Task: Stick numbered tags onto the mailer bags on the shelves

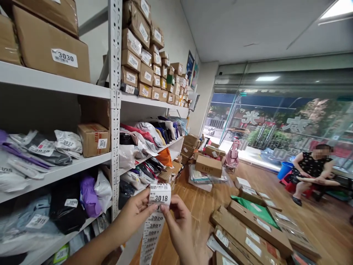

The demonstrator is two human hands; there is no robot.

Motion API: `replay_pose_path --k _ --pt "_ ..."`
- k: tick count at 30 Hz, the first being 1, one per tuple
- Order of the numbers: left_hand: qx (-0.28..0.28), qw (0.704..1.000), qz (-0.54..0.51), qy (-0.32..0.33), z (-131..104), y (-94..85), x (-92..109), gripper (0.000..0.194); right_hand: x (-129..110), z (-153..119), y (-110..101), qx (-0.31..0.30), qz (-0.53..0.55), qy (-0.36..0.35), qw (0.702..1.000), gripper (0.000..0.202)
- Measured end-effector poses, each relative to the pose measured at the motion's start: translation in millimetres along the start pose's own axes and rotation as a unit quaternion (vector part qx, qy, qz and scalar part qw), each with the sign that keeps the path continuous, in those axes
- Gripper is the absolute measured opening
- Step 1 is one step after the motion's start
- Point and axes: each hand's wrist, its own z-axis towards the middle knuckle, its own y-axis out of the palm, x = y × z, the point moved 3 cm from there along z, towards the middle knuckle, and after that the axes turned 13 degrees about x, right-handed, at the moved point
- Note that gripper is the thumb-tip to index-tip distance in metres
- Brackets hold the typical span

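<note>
Bright daylight through glass front (278,125), ceiling panel (335,9) glare, wide-angle edge distortion, shelves (55,79) slightly blurred.

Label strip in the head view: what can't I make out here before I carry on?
- Label strip: top label reads 3018; lower numbers blur and the bottom edge cuts the strip off.
- Left hand and right hand: both pinch the top label; forearms cut by the bottom edge.
- Cartons on the floor: labels too small to read, the row cut at the bottom.
- Bags on the lower shelves: contents hidden by wrapping.
</note>
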Motion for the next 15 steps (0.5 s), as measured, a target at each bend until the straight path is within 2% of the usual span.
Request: replay_pose_path --k 3,5,11,15 --pt "0.062 0.995 -0.065 -0.045 -5 -4.2 -15 0.066 12 -13 -3 -0.024 -0.006 0.011 1.000 0.013" --pt "0.072 0.991 -0.092 -0.063 -6 -4.7 -21 0.076 19 -20 -4 -0.041 -0.013 0.026 0.999 0.011" --pt "0.072 0.981 -0.160 -0.084 -10 -1.5 -23 0.074 34 -37 -7 -0.100 -0.037 0.032 0.994 0.011" --pt "0.087 0.978 -0.177 -0.062 -14 -0.1 -26 0.082 43 -45 -10 -0.113 -0.044 0.059 0.991 0.015"
